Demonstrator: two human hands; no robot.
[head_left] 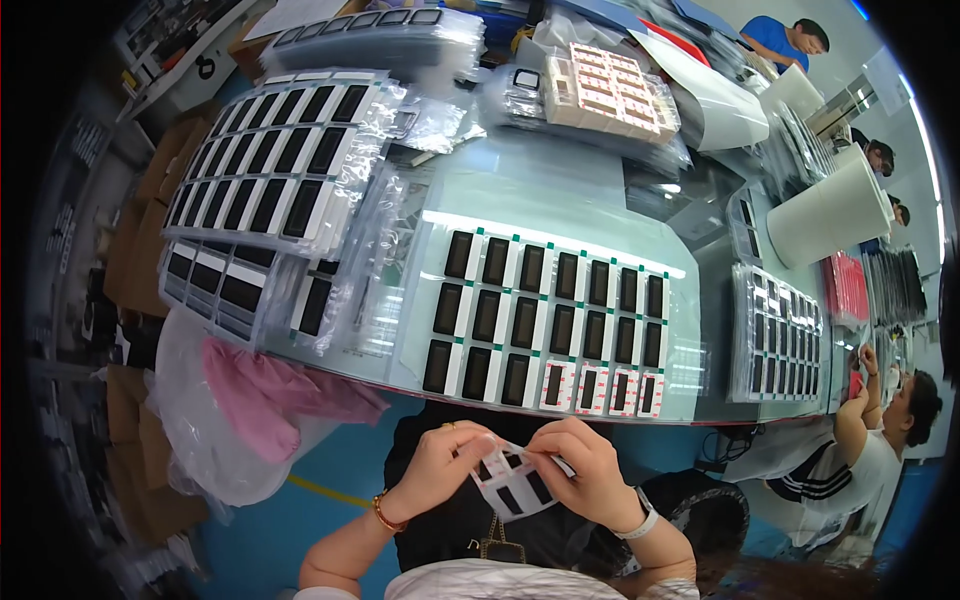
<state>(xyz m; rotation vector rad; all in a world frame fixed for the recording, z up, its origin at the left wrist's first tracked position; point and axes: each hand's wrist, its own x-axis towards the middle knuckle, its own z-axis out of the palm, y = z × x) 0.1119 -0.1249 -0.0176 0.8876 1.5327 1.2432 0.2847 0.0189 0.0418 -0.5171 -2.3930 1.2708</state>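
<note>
Just off the table's front edge, over my lap, a small white sheet of adhesive stickers (520, 497) with dark rectangular openings is held up between both hands. My left hand (445, 465) pinches its upper left corner. At its upper right edge, my right hand (585, 470) is closed with thumb and fingers together. On the table in front lies a clear plastic tray (432, 222) with rows of dark rectangular panels (523, 322). Several panels at the right of its nearest row carry white frames with pink print (590, 388).
Stacked trays of similar panels (265, 150) fill the table's left side. Farther back sits a pile of pink-printed sticker sheets (610, 90). To the right are another tray stack (778, 335) and a white bin (830, 210). A co-worker (880, 440) sits at right; pink cloth (260, 390) hangs at left.
</note>
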